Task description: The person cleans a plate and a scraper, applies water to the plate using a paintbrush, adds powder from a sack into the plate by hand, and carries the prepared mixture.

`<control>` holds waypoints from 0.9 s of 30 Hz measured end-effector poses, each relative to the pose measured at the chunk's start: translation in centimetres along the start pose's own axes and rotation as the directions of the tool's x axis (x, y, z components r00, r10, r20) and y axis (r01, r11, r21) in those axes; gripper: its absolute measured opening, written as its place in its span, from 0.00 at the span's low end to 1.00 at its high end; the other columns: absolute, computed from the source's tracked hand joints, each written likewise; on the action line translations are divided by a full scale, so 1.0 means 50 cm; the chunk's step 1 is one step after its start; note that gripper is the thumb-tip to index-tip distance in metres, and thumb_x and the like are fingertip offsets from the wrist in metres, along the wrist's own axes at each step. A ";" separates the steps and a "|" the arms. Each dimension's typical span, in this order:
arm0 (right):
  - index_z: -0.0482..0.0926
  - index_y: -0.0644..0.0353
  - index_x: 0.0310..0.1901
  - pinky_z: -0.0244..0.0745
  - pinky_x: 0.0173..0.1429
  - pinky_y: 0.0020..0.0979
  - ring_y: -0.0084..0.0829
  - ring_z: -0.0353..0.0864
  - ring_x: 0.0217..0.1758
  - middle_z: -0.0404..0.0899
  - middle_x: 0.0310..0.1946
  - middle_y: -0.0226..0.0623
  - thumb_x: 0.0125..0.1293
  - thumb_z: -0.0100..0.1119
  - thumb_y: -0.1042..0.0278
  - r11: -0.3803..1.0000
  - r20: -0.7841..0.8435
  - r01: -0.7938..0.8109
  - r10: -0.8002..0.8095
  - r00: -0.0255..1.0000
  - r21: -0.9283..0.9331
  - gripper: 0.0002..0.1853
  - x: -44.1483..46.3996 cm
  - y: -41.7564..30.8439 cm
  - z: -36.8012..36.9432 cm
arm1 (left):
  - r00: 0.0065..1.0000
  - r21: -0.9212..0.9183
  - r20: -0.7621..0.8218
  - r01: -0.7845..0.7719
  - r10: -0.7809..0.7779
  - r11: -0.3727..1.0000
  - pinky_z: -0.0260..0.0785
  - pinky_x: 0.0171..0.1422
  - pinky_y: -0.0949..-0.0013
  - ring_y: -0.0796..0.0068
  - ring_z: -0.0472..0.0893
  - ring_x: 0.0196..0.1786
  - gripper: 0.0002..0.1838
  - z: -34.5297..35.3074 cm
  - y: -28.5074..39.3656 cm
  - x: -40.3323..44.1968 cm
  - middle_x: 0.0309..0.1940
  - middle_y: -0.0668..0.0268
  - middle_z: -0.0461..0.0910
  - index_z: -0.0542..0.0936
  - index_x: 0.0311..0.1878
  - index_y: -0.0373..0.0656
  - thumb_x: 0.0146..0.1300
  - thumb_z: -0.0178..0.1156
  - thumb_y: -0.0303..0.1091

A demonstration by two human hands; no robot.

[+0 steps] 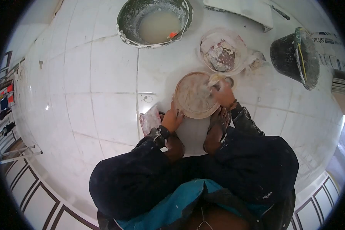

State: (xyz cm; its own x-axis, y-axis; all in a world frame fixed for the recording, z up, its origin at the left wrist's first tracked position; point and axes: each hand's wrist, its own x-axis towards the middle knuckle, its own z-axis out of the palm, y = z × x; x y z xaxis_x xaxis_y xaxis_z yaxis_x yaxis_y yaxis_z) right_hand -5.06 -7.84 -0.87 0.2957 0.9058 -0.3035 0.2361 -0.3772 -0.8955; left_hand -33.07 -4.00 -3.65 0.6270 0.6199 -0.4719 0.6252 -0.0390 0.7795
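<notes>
On the floor between my feet lies a round tan basin (193, 112) with a pale, dusty, cloudy-looking inside. My left hand (172, 121) grips its left rim, the index finger reaching up along the edge. Over the basin's right side, my right hand (224, 96) is closed round a pale yellowish piece (215, 79), perhaps a sponge or a cloth; motion blurs it. Just behind sits a clear round tub (204, 53) holding a crusted, reddish-brown packet (222, 55). A red and white dusty packet (151, 120) rests beside my left hand.
A dark bucket (120, 32) of cloudy water with an orange thing (173, 35) inside stands at the back. To the far right, another black bucket (285, 53) lies tipped. A white step-like stand (237, 10) is at the top, and white tiles (107, 76) cover the floor.
</notes>
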 end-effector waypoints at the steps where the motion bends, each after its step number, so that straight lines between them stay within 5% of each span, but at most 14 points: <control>1: 0.74 0.64 0.52 0.73 0.53 0.44 0.53 0.79 0.46 0.81 0.37 0.54 0.57 0.61 0.63 1.000 0.011 0.000 0.000 1.000 -0.005 0.23 0.002 0.000 0.002 | 1.000 0.065 -0.015 0.022 -0.021 0.998 0.72 0.44 0.48 0.37 0.80 0.39 0.41 0.001 0.009 0.003 0.36 0.38 0.80 0.42 0.72 0.33 0.65 0.56 0.34; 4: 0.74 0.65 0.51 0.74 0.52 0.43 0.53 0.80 0.45 0.81 0.38 0.53 0.56 0.61 0.66 0.990 -0.072 0.022 -0.032 0.997 -0.140 0.21 -0.005 0.001 0.000 | 0.998 0.054 -0.019 0.054 -0.053 0.997 0.72 0.47 0.47 0.35 0.80 0.40 0.40 0.012 -0.005 0.006 0.37 0.37 0.80 0.43 0.72 0.33 0.65 0.55 0.34; 6: 0.75 0.66 0.49 0.74 0.50 0.41 0.51 0.81 0.43 0.82 0.38 0.53 0.56 0.61 0.67 0.948 0.041 0.151 -0.145 0.989 -0.281 0.19 -0.005 0.000 0.003 | 0.999 0.052 -0.039 0.034 -0.032 0.998 0.71 0.48 0.47 0.34 0.79 0.42 0.40 0.014 -0.006 0.004 0.39 0.36 0.79 0.43 0.72 0.33 0.65 0.55 0.34; 10: 0.74 0.67 0.51 0.74 0.50 0.42 0.53 0.80 0.44 0.81 0.39 0.54 0.56 0.61 0.68 0.987 0.109 0.055 -0.038 0.993 -0.153 0.21 0.013 0.010 -0.008 | 0.998 -0.006 -0.003 0.059 -0.059 0.998 0.70 0.52 0.48 0.34 0.78 0.47 0.40 0.005 0.002 0.004 0.43 0.34 0.77 0.44 0.72 0.33 0.66 0.54 0.34; 13: 0.74 0.67 0.52 0.74 0.51 0.42 0.53 0.81 0.44 0.81 0.40 0.55 0.57 0.60 0.68 0.991 -0.078 0.111 -0.116 0.990 -0.070 0.21 0.007 0.023 0.011 | 0.996 -0.034 0.022 0.091 -0.090 0.995 0.70 0.54 0.49 0.34 0.77 0.49 0.40 -0.002 0.015 0.004 0.46 0.34 0.77 0.43 0.72 0.33 0.66 0.54 0.34; 16: 0.74 0.68 0.51 0.75 0.51 0.42 0.50 0.81 0.44 0.81 0.39 0.53 0.57 0.61 0.68 0.965 0.025 0.194 -0.193 0.981 -0.176 0.21 -0.023 0.003 0.048 | 0.996 -0.031 0.023 0.087 -0.087 0.996 0.70 0.55 0.50 0.35 0.78 0.49 0.39 -0.006 0.021 0.004 0.46 0.36 0.78 0.44 0.72 0.32 0.66 0.54 0.34; 19: 0.73 0.65 0.54 0.73 0.58 0.38 0.44 0.83 0.46 0.82 0.41 0.47 0.56 0.66 0.62 0.920 0.239 0.081 0.014 0.971 -0.384 0.26 -0.008 -0.006 0.043 | 1.000 -0.046 0.012 0.010 -0.009 0.999 0.69 0.59 0.55 0.38 0.77 0.53 0.38 -0.006 0.011 0.005 0.51 0.36 0.76 0.43 0.72 0.32 0.67 0.53 0.33; 21: 0.72 0.63 0.57 0.69 0.62 0.41 0.50 0.79 0.52 0.81 0.43 0.52 0.54 0.65 0.59 0.993 0.064 -0.043 0.036 0.997 0.106 0.29 0.016 0.012 0.033 | 0.999 -0.045 0.044 0.034 -0.032 0.998 0.68 0.61 0.57 0.40 0.77 0.56 0.39 -0.008 0.003 0.001 0.54 0.36 0.74 0.43 0.73 0.32 0.68 0.53 0.33; 22: 0.72 0.63 0.57 0.69 0.62 0.41 0.50 0.79 0.52 0.81 0.43 0.52 0.54 0.65 0.59 0.993 0.059 -0.047 0.041 0.997 0.108 0.29 0.011 0.016 0.039 | 0.996 -0.051 0.072 0.048 -0.045 0.998 0.66 0.63 0.58 0.42 0.76 0.59 0.39 -0.007 0.003 0.005 0.57 0.36 0.72 0.42 0.73 0.32 0.68 0.53 0.33; 24: 0.73 0.65 0.56 0.73 0.53 0.46 0.55 0.80 0.45 0.80 0.39 0.58 0.57 0.61 0.59 0.944 0.040 0.072 -0.063 0.997 -0.323 0.27 -0.004 0.017 0.066 | 0.971 -0.129 0.173 0.185 -0.162 0.974 0.64 0.66 0.59 0.44 0.73 0.62 0.39 -0.021 0.016 0.009 0.60 0.37 0.69 0.42 0.73 0.33 0.68 0.53 0.33; 25: 0.73 0.65 0.54 0.73 0.52 0.47 0.55 0.79 0.45 0.80 0.39 0.57 0.57 0.62 0.60 0.930 0.034 0.125 -0.121 0.992 -0.346 0.25 -0.017 0.010 0.075 | 0.924 -0.188 0.271 0.325 -0.269 0.927 0.62 0.68 0.59 0.46 0.70 0.66 0.39 -0.030 0.022 0.012 0.64 0.37 0.65 0.42 0.74 0.33 0.68 0.54 0.33; 27: 0.75 0.65 0.51 0.73 0.52 0.47 0.55 0.79 0.45 0.80 0.39 0.56 0.56 0.62 0.61 0.936 0.102 0.158 -0.132 0.986 -0.315 0.22 -0.025 -0.019 0.075 | 0.972 -0.208 0.183 0.187 -0.149 0.960 0.61 0.68 0.59 0.48 0.68 0.67 0.39 -0.010 -0.019 0.011 0.65 0.38 0.64 0.43 0.74 0.33 0.69 0.54 0.33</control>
State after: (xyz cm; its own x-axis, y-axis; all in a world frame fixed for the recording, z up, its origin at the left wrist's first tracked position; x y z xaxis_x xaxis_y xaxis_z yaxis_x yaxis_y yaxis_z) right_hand -9.13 -7.91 -0.88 0.1660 0.9627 -0.2139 0.5595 -0.2705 -0.7835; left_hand -33.54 -3.21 -4.44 0.6009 0.4646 -0.6504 0.6204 0.2418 0.7460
